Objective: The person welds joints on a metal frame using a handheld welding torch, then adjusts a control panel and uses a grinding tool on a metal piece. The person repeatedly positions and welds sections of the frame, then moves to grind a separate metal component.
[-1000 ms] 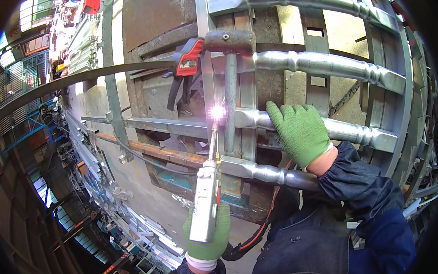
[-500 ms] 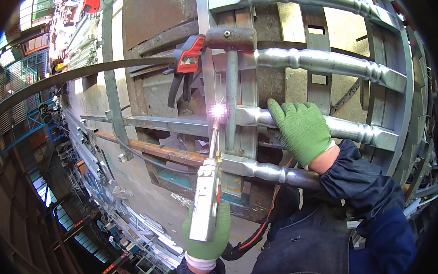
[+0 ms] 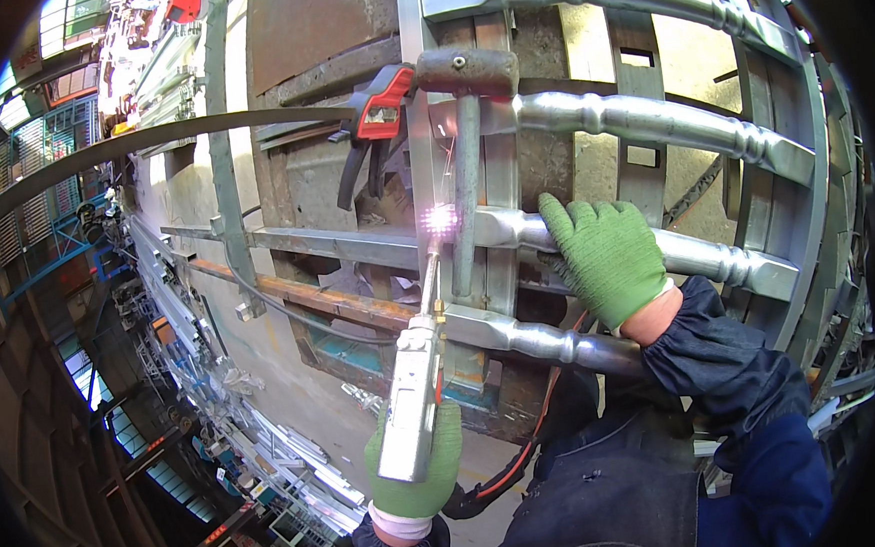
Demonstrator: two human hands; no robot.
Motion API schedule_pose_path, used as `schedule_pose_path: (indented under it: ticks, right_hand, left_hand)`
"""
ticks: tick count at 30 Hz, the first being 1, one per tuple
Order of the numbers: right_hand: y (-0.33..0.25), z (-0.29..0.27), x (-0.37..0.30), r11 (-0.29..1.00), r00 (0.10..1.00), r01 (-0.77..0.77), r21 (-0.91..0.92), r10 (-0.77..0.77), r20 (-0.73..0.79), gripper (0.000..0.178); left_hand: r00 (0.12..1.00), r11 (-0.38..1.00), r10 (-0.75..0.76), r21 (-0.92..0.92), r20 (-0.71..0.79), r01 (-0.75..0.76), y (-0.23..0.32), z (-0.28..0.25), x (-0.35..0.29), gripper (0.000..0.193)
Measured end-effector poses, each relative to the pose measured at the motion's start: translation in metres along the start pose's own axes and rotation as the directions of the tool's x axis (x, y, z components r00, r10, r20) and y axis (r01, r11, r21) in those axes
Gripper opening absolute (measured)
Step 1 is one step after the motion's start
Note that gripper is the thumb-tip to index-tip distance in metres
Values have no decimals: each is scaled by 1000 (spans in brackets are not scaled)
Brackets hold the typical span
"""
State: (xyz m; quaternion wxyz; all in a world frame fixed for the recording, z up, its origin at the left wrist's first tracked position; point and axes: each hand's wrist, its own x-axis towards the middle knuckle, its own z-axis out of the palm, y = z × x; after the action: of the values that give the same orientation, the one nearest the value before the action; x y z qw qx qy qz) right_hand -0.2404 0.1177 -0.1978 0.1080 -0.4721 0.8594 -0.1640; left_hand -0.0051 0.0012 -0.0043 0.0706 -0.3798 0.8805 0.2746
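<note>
Torch (image 3: 406,406): white and silver, just below centre, its nozzle aimed toward 12 o'clock; from my remote seat I'd worry first about a small tilt sending heat to the wrong spot
Left hand (image 3: 444,454): 6 o'clock from the glare, green glove wrapped around the torch; a roll of the wrist could cause that tilt
Glare (image 3: 439,219): just to 12 o'clock of centre, pinkish white, with thin sparks thrown upward; it hides the metal from me, so a burn-through could go unnoticed
Right hand (image 3: 609,263): 4 o'clock from the glare, palm down over the turned bar (image 3: 722,259), fingers close together; I cannot tell whether it grips or only rests, but a push could shift the bar, and heat conducted along it could reach the glove
Hammer (image 3: 467,161): head toward 12 o'clock, handle close by the glare at its 3 o'clock side; if knocked, it could slide into the nozzle, and I expect the handle may get hot
Clamp (image 3: 380,117): red and black, 11 o'clock from the glare, beside the long metal strip (image 3: 412,24); if its hold were weak, parts could creep out of line
</note>
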Motion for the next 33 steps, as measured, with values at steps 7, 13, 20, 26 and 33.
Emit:
schedule_pose_path:
  ticks: [7, 13, 20, 26, 33]
  right_hand:
    - [0, 0, 0, 1000, 1000, 2, -6, -2, 9, 54]
    - [1, 0, 0, 1000, 1000, 12, 0, -12, -13, 54]
    - [1, 2, 0, 1000, 1000, 10, -4, -10, -29, 54]
    - [1, 0, -1, 1000, 1000, 14, -2, -14, -25, 54]
    - [1, 0, -1, 1000, 1000, 10, -1, -10, 4, 56]
  left_hand:
    - [996, 996, 85, 29, -23, -85, 1, 0, 4, 34]
    - [999, 999, 29, 22, -25, -29, -1, 1, 0, 23]
    - [999, 999, -45, 25, -22, 46, -3, -1, -3, 31]
    - [999, 999, -10, 38, -41, 11, 1, -1, -2, 30]
    - [998, 999, -49, 4, -40, 49, 2, -1, -4, 30]
